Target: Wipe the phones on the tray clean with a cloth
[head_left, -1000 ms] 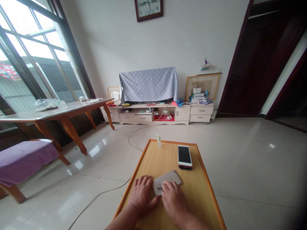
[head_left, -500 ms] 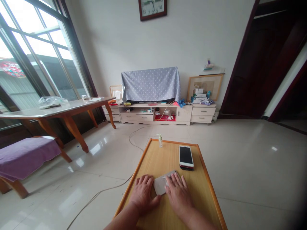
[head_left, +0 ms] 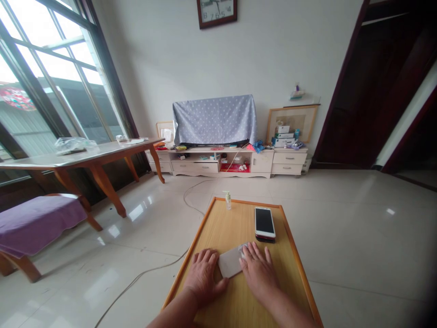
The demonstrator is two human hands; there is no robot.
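A pale smartphone (head_left: 232,263) lies face down and aslant on the small wooden table (head_left: 235,228). My left hand (head_left: 205,275) grips its left end, with the thumb along the near edge and the fingers curled by the far corner. Flat across the phone's right end rest the outstretched fingers of my right hand (head_left: 258,271). A thin, whitish crumpled piece (head_left: 243,248) shows beneath those fingertips; I cannot make out what it is. Farther up the table is a white phone (head_left: 264,221) with a dark screen, stacked on another dark one.
A small clear pump bottle (head_left: 228,201) stands near the table's far edge. Raised wooden rims border the tabletop. A cable (head_left: 146,272) runs across the floor at left. Beyond are a low white cabinet (head_left: 262,163) and a stool with a purple cover (head_left: 41,221).
My right hand has slid to the right along the phone's back, and the whitish piece has gone with it. My left hand and the phone have stayed nearly still.
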